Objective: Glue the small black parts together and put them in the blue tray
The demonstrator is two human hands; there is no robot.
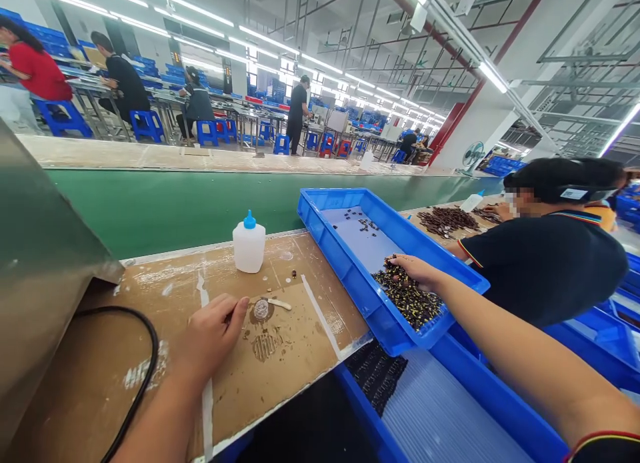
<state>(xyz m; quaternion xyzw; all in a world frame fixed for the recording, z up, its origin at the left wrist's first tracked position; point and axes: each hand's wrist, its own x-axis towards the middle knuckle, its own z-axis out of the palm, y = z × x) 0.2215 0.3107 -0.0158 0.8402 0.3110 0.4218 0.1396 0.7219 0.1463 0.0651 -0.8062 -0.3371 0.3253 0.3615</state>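
Note:
My right hand (419,272) reaches into a blue plastic tray (340,266), its fingers curled round some small black-and-yellow parts (413,301) above a heap of the same kind. A few dark pieces (367,224) lie scattered at the tray's far end. On the cardboard-covered bench, my left hand (216,326) rests closed, thumb against the curled fingers, with nothing showing in it. Just right of it are a small clear round dish (261,308) and a pale-handled tool (279,304). Behind them stands a white squeeze bottle (249,246) with a blue cap.
Below the bench edge sits another blue tray (430,396) with rows of black parts. A co-worker (545,256) sits at right near a pile of brown pieces (447,219). A green conveyor belt (200,206) runs behind. A metal housing (45,249) and black cable (150,356) are at left.

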